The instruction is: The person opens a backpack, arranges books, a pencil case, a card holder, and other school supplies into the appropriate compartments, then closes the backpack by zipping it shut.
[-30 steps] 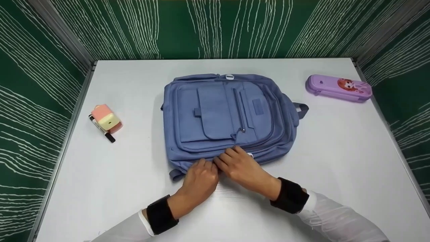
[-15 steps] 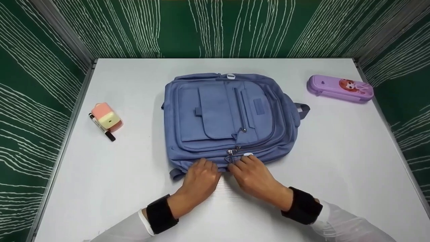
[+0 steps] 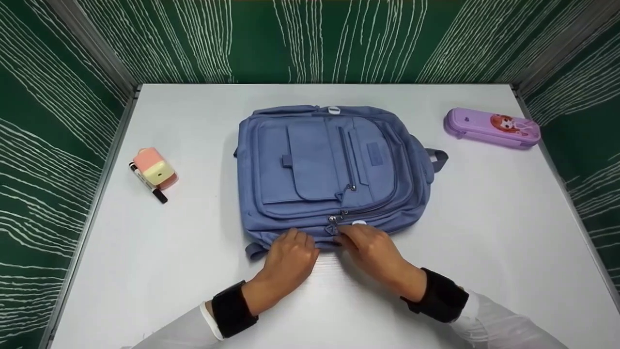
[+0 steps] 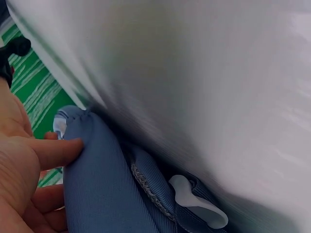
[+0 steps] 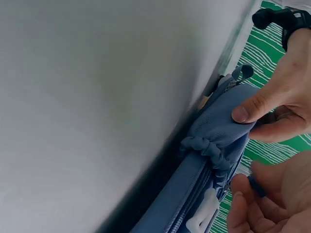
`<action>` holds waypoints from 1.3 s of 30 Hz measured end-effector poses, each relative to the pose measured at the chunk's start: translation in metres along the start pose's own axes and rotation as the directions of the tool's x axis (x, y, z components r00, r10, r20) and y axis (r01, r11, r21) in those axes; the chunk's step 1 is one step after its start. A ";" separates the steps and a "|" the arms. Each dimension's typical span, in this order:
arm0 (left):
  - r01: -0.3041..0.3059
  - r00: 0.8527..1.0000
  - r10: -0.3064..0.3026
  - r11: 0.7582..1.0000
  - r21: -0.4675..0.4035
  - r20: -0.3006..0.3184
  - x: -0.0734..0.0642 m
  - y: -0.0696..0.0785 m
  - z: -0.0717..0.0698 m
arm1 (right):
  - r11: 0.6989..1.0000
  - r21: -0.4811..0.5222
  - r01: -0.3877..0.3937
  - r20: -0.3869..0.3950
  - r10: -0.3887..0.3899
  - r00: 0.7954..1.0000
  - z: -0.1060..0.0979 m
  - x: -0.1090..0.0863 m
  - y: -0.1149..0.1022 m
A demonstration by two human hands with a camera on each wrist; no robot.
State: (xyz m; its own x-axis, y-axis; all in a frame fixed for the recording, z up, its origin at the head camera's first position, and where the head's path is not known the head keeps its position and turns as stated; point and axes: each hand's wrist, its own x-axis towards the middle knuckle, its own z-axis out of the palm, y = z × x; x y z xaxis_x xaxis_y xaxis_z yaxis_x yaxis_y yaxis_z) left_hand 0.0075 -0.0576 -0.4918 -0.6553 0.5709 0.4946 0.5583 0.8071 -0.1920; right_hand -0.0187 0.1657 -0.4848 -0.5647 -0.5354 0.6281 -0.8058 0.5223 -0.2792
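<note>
A blue backpack point(image 3: 315, 160) lies flat on the white table, front pockets up and top loop to the right. My left hand point(image 3: 290, 254) pinches fabric at the bag's near side; in the left wrist view its thumb point(image 4: 68, 152) presses on the ribbed cloth. Just to the right, my right hand point(image 3: 375, 249) is at the same edge, beside the metal zipper sliders point(image 3: 332, 219). The right wrist view shows its fingers pinching a small blue zipper pull point(image 5: 256, 186). A white plastic piece point(image 5: 203, 212) lies along the zipped seam, close to that hand.
A purple pencil case point(image 3: 491, 128) with a cartoon figure lies at the back right. On the left, a pink and cream gadget point(image 3: 155, 167) sits against a black-capped marker point(image 3: 147, 182). Green walls with white streaks point(image 3: 319, 43) stand around the table point(image 3: 193, 271).
My right hand has moved right along the bag's near edge, away from the left hand, uncovering the zipper sliders; its fingers now pinch a zipper pull. The left hand keeps its hold.
</note>
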 end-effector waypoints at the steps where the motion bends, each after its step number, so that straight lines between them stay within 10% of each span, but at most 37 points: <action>1: 0.000 1.000 0.000 1.000 -0.001 -0.001 0.000 0.000 0.000 | 1.000 0.004 -0.021 -0.009 0.021 1.000 -0.001 0.000 0.000; 39: 0.072 0.997 -0.074 0.995 -0.068 -0.036 -0.009 -0.018 0.003 | 0.952 -0.132 -0.277 0.041 0.285 0.958 -0.082 -0.024 0.061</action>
State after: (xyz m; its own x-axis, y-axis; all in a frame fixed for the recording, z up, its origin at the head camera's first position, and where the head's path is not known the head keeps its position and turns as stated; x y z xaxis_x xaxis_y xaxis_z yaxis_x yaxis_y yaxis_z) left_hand 0.0021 -0.0772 -0.4953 -0.6760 0.5035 0.5380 0.5433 0.8338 -0.0977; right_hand -0.0391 0.2650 -0.4570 -0.7775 -0.3911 0.4925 -0.5867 0.7332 -0.3439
